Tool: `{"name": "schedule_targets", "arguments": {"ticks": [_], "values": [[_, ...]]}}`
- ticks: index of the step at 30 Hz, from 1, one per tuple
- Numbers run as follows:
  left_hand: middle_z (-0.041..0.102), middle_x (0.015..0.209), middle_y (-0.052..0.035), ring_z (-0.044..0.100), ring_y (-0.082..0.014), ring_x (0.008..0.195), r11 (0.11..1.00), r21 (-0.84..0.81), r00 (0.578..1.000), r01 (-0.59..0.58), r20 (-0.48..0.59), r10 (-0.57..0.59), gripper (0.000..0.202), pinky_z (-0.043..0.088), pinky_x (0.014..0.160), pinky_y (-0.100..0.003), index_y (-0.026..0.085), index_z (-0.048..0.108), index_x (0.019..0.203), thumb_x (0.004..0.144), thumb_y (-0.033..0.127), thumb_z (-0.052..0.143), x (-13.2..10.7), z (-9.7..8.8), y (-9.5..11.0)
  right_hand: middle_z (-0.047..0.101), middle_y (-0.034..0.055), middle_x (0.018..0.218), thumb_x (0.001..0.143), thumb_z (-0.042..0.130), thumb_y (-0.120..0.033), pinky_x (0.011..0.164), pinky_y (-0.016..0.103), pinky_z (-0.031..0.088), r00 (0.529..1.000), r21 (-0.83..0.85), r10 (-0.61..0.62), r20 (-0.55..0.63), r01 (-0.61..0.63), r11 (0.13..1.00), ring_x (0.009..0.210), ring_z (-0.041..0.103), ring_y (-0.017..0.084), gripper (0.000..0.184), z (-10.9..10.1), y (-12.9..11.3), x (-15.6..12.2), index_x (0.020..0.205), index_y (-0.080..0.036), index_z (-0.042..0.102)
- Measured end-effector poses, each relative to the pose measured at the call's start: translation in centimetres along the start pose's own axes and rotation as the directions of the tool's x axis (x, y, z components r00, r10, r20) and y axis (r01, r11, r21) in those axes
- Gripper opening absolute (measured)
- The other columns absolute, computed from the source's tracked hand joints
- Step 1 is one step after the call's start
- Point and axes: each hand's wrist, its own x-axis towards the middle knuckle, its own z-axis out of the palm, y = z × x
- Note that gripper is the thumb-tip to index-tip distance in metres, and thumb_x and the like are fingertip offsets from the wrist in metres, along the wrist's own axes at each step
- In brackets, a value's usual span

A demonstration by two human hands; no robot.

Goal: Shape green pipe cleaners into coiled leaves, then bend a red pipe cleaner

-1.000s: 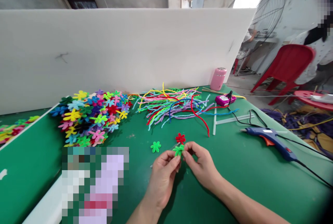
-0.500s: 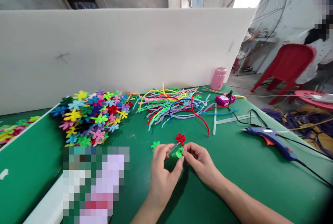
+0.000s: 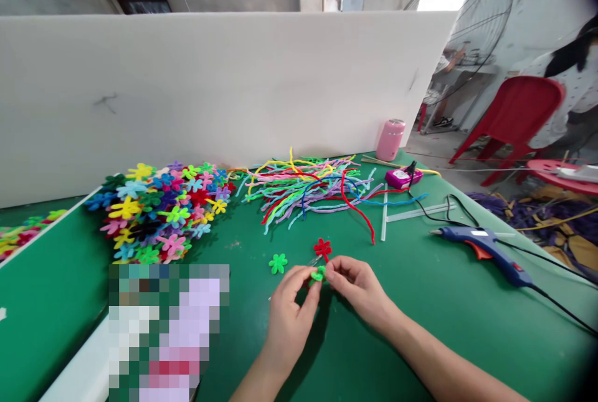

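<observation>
My left hand (image 3: pixel 292 305) pinches a bent bright green pipe cleaner (image 3: pixel 318 274) between thumb and forefinger. The fingertips of my right hand (image 3: pixel 352 283) close on the right side of that same small looped piece. Just beyond the fingers is a red pipe-cleaner flower (image 3: pixel 322 247), and its short red end runs down toward my right fingertips; whether they hold it too I cannot tell. A thin shiny object (image 3: pixel 315 260) shows partly behind my fingers, its kind unclear. Left of it, a flat green pipe-cleaner flower (image 3: pixel 278 263) lies on the green table (image 3: pixel 243 327).
A heap of colourful flowers (image 3: pixel 159 212) lies left, loose pipe cleaners (image 3: pixel 313 187) at the back. To the right are a blue glue gun (image 3: pixel 486 246) with its cord, clear glue sticks (image 3: pixel 415 213), a magenta box (image 3: pixel 402 177) and a pink can-shaped object (image 3: pixel 390 140). A white panel (image 3: pixel 224 90) stands behind.
My left thumb and forefinger have come together on the green pipe cleaner. The green flower, partly covered by my left hand before, now shows whole. My right hand has barely moved.
</observation>
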Motion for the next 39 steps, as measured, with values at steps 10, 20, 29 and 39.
{"name": "schedule_targets", "arguments": {"ticks": [10,20,29,39], "values": [[0.063,0.087,-0.0093,0.060,-0.0189,0.081,0.942,0.217,0.966,-0.258,0.025,0.258,0.019,0.051,0.069,-0.032,0.015,0.058,0.094,0.079,0.008,0.048,-0.2,0.1,-0.4,0.036,-0.0050,0.056,0.084,0.043,-0.029,0.048,0.021,0.027,0.994,-0.301,-0.092,0.056,0.105,0.948,0.052,0.032,0.009,0.020,-0.1,-0.4,-0.3,0.067,-0.017,0.044],[0.060,0.080,-0.0073,0.055,-0.0196,0.074,0.883,0.303,0.932,-0.359,0.162,0.323,0.015,0.048,0.065,-0.034,0.016,0.052,0.086,0.081,0.007,0.042,0.2,-0.3,-0.3,0.037,-0.0060,0.056,0.080,0.041,-0.017,0.048,0.020,0.026,0.988,-0.524,-0.070,0.134,0.131,0.842,0.052,0.033,0.009,0.014,-0.9,-1.0,-0.3,0.067,-0.018,0.040],[0.057,0.076,-0.0054,0.051,-0.0196,0.071,0.798,0.428,0.901,-0.424,0.293,0.321,0.017,0.042,0.067,-0.035,0.017,0.051,0.079,0.085,0.010,0.036,0.3,-0.3,0.1,0.034,-0.0071,0.053,0.074,0.041,-0.012,0.047,0.019,0.023,0.977,-0.630,-0.049,0.208,0.173,0.757,0.050,0.029,0.008,0.014,-1.5,-1.5,-0.1,0.062,-0.019,0.038],[0.058,0.079,-0.0058,0.051,-0.0206,0.075,0.732,0.488,0.871,-0.476,0.378,0.314,0.018,0.040,0.072,-0.037,0.015,0.054,0.083,0.083,0.006,0.039,-0.1,-0.3,-0.1,0.032,-0.0075,0.051,0.067,0.042,-0.008,0.045,0.019,0.021,0.977,-0.673,-0.003,0.215,0.150,0.724,0.049,0.027,0.008,0.013,-1.7,-1.8,0.0,0.059,-0.018,0.037]]}}
